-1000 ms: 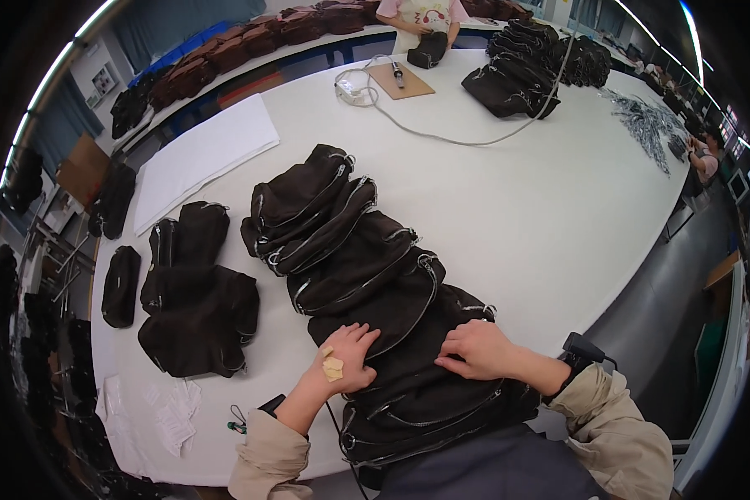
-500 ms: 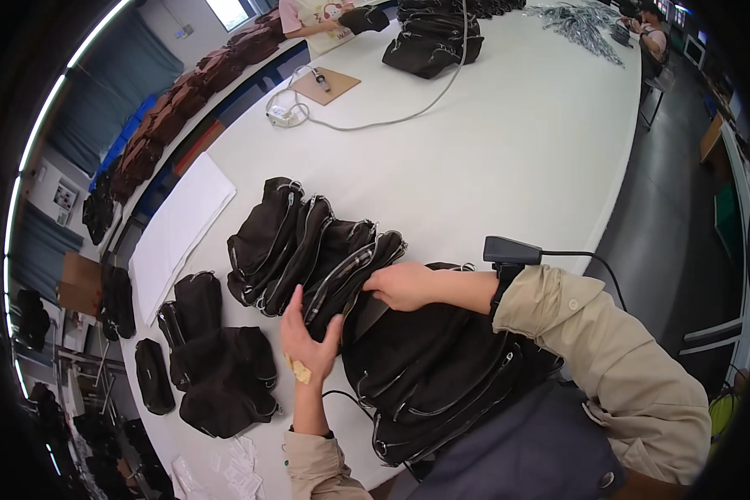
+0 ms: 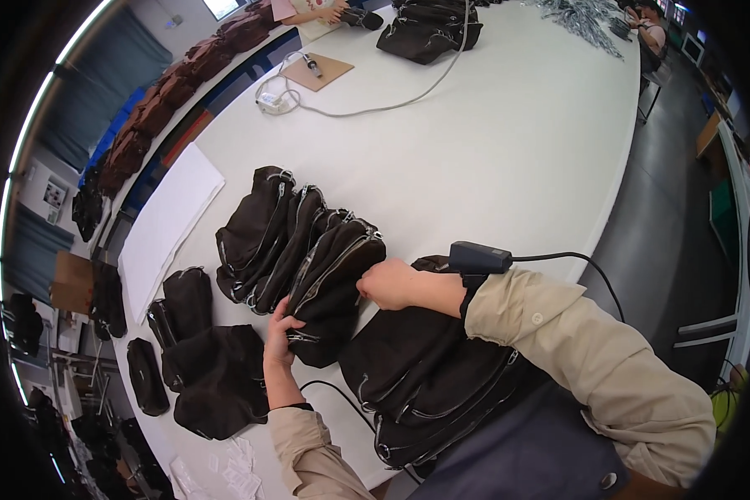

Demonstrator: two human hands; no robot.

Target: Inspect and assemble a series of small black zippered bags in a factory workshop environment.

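A dark zippered bag [image 3: 335, 304] stands at the near end of a row of similar bags [image 3: 257, 221] in the middle of the table. My left hand [image 3: 278, 335] is closed on its lower left edge, the fingers bent over the fabric. At the bag's right edge my right hand [image 3: 387, 284] is closed in a pinch; its fingertips are partly hidden. Under my right forearm lies a pile of larger-looking dark bags [image 3: 429, 367] with metal zippers, against my apron.
More dark bags [image 3: 217, 371] lie at the left, beside a small pouch [image 3: 147, 377] and white sheets [image 3: 171, 225]. White slips [image 3: 240, 471] lie near the front edge. A cable runs to a tool on a brown board [image 3: 329, 71]. A co-worker's hands [image 3: 333, 12] are at the far side.
The near bag's broad front now shows between my hands. My left hand has shifted left and its fingers have curled onto the bag; my right hand has moved slightly left.
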